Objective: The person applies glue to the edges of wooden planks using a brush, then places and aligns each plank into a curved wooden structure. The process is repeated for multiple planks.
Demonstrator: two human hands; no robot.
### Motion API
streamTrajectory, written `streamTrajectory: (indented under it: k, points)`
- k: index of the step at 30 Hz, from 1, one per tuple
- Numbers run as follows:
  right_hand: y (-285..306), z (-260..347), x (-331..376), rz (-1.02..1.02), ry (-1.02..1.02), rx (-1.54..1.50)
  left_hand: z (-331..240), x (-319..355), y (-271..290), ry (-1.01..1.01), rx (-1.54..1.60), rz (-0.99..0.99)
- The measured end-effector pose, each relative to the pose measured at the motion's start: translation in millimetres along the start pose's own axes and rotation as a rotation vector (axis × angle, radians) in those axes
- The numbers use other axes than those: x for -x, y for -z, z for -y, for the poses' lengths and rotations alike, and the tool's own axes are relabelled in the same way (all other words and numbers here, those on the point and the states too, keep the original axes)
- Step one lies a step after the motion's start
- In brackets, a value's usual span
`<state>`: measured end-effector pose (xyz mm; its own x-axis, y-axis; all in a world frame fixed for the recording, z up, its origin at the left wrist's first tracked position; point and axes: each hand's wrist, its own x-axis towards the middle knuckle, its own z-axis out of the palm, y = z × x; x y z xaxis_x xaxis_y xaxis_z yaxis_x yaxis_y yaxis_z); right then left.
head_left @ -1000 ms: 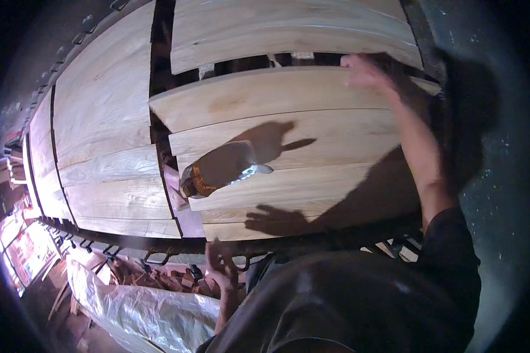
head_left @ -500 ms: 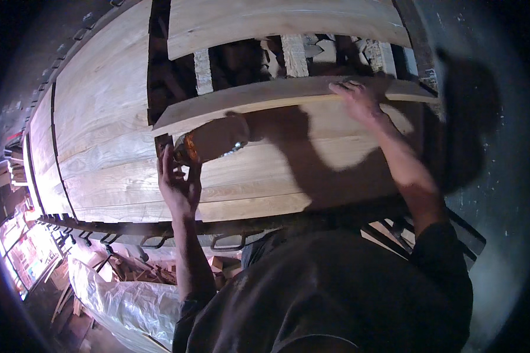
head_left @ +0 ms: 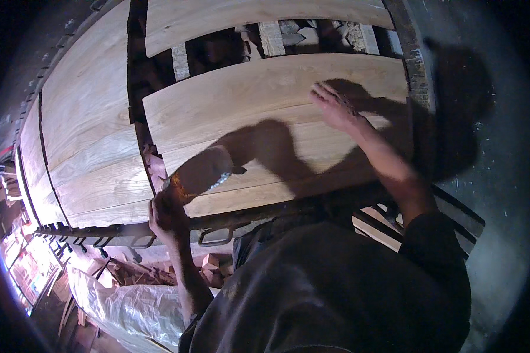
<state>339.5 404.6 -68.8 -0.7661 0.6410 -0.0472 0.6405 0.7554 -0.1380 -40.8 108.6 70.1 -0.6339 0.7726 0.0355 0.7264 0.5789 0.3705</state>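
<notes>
Pale wooden boards (head_left: 241, 94) lie side by side in the rack section before me. My right hand (head_left: 335, 109) is over the upper boards, fingers stretched out and holding nothing; whether it touches the wood I cannot tell. At the boards' lower left corner my left hand (head_left: 169, 215) is closed around one end of a broad, flat, blade-like tool (head_left: 203, 170). The tool is brown, with orange patches near my fingers and a shiny lower right edge; its exact kind is unclear. It is over the lower boards, and its grip is hidden in my hand.
Beyond a gap with rough crossbars (head_left: 271, 39) and wood scraps lies another board (head_left: 265, 15). More joined boards (head_left: 91, 135) extend left. Metal handles (head_left: 217, 235) line the near edge. Clear plastic sheeting (head_left: 138, 312) and wood offcuts are below; a grey wall or floor surface (head_left: 489, 235) is at right.
The upper board, tilted on edge before, now lies flat against the others. My right hand has let go of its edge. My left hand has moved nearer with the tool.
</notes>
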Motion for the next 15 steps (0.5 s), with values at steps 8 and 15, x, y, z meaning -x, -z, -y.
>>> streamTrajectory:
  k: [8, 15]
  points:
    - [24, -39, -35, -0.024, -0.350, -0.447, 17, 25, -4, 0.059, 0.139, 0.004]
    - [-1, -52, -127, 0.184, -0.220, -0.696, 28, 32, -6, -0.047, 0.178, -0.056]
